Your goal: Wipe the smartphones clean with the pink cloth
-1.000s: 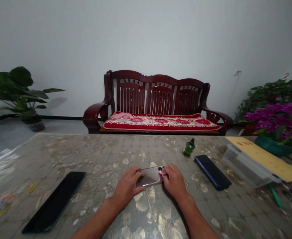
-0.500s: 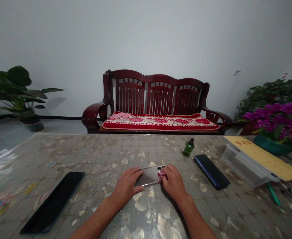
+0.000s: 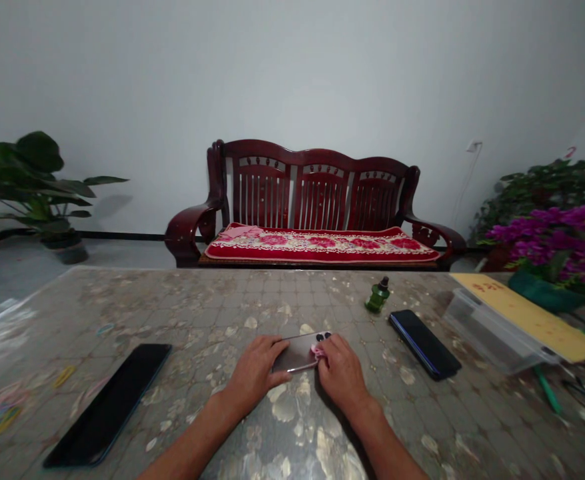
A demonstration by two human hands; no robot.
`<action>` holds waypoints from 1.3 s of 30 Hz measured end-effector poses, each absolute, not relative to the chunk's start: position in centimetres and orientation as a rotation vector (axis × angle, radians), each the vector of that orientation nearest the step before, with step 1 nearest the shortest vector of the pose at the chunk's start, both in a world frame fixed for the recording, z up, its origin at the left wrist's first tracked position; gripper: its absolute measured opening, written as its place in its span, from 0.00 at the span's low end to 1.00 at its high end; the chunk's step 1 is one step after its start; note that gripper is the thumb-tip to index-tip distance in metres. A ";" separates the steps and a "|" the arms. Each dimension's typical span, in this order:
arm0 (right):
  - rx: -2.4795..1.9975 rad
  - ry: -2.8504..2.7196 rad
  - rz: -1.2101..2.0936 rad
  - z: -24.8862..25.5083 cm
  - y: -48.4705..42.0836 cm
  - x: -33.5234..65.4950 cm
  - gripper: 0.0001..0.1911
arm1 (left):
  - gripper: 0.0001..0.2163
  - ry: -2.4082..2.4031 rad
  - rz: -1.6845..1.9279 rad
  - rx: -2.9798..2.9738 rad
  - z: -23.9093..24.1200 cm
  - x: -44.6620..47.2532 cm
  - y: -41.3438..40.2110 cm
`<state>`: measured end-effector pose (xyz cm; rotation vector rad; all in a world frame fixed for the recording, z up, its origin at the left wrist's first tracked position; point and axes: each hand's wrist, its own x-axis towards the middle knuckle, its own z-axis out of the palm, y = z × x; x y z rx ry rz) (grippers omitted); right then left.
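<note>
A pale smartphone (image 3: 295, 353) lies back up on the table in front of me, its dark camera lenses at the upper right corner. My left hand (image 3: 256, 367) grips its left end, thumb along the near edge and fingers at the far edge. At the other end my right hand (image 3: 341, 368) has its fingers closed on a small pink cloth (image 3: 317, 351), pressed on the phone's back just below the lenses. The right fingertips are partly hidden.
A black tablet (image 3: 110, 403) lies at left, near several coloured rubber bands (image 3: 5, 410). To the right are a green spray bottle (image 3: 377, 295), a dark phone (image 3: 424, 345) and a clear plastic box (image 3: 495, 333) under a yellow sheet (image 3: 527, 313). A wooden bench (image 3: 317, 193) stands behind the table.
My right hand has slid slightly left and nearer to me with the pink cloth, uncovering more of the camera lenses. My left hand stays on the phone's left end.
</note>
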<state>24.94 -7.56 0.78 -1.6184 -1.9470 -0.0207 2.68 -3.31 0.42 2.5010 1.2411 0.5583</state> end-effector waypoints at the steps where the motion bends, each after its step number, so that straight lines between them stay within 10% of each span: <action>1: -1.599 -1.964 -0.007 0.8 -7.7 24.6 0.11 | 0.25 1.240 0.559 2.501 0.5 2.7 -3.3; 39: -1.547 -1.726 0.096 1.4 -7.5 25.0 0.10 | 0.13 1.311 0.189 2.745 2.0 5.6 -3.3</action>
